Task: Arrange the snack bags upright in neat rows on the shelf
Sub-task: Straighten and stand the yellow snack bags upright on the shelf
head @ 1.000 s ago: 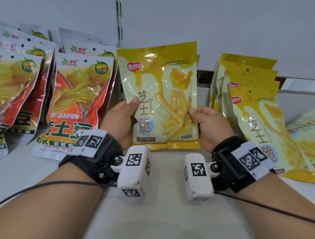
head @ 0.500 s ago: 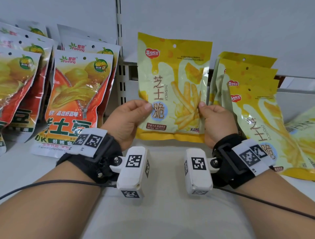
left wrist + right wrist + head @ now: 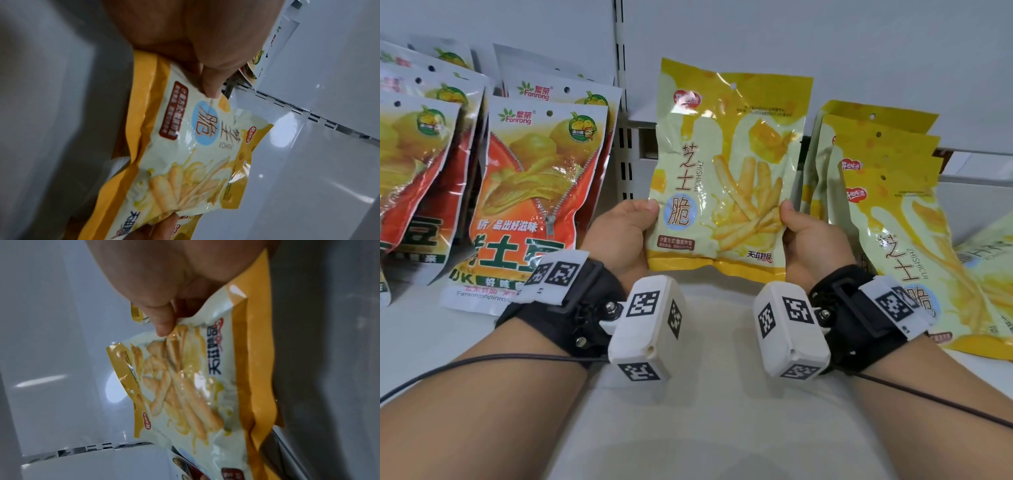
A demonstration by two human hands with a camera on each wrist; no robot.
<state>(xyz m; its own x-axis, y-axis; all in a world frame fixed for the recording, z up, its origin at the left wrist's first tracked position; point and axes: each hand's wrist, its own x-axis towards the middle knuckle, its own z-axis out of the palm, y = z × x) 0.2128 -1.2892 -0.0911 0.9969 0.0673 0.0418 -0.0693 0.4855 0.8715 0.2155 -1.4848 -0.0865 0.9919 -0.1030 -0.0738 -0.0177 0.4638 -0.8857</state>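
A yellow cheese-stick snack bag (image 3: 726, 171) stands upright in the middle of the white shelf (image 3: 709, 394), held by both hands. My left hand (image 3: 625, 233) pinches its lower left edge, thumb on the front. My right hand (image 3: 808, 236) pinches its lower right edge the same way. The left wrist view shows the bag (image 3: 185, 154) under my left thumb (image 3: 209, 84). In the right wrist view my thumb (image 3: 162, 321) presses the bag (image 3: 191, 382) near the printed sticks. The fingers behind the bag are hidden.
Orange-red chip bags (image 3: 530, 198) lean in rows at the left, more of them (image 3: 410, 164) at the far left. A row of the same yellow bags (image 3: 887, 212) leans at the right, with another lying flat (image 3: 993, 270). A slotted upright (image 3: 621, 120) runs up the back wall.
Both hands have carried the yellow bag to the right and back toward the wall, and lifted it slightly. The grip on its lower edges is the same.
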